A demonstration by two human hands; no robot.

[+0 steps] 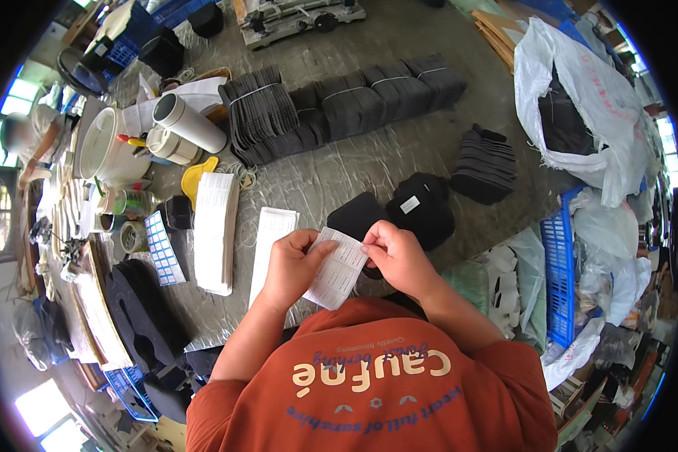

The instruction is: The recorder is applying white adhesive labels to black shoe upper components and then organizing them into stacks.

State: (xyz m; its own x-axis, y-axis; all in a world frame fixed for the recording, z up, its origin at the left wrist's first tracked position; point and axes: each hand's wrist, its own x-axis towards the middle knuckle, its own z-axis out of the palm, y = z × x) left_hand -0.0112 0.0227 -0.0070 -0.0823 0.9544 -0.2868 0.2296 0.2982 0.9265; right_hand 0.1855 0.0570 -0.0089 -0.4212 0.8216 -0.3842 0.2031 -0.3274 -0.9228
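A white printed label sheet (337, 269) hangs tilted between my two hands. My left hand (294, 264) pinches its left edge between thumb and fingers. At its upper right edge, the thumb and fingertips of my right hand (399, 258) are closed together. Just beyond the sheet lies a black rounded pad (356, 214). Right of that pad is a small pile of black pads (432, 226), topped by one bearing a white label (410, 204). Another printed paper strip (273, 226) rests on the table, partly hidden by my left hand.
Bundled black pads (346, 102) line the table's far side; a loose stack (484, 164) sits right. Leftward are a tall paper stack (215, 226), a blue-and-white sticker sheet (163, 247) and a white tumbler (189, 123). A white sack (572, 105) and blue crate (557, 271) flank the right.
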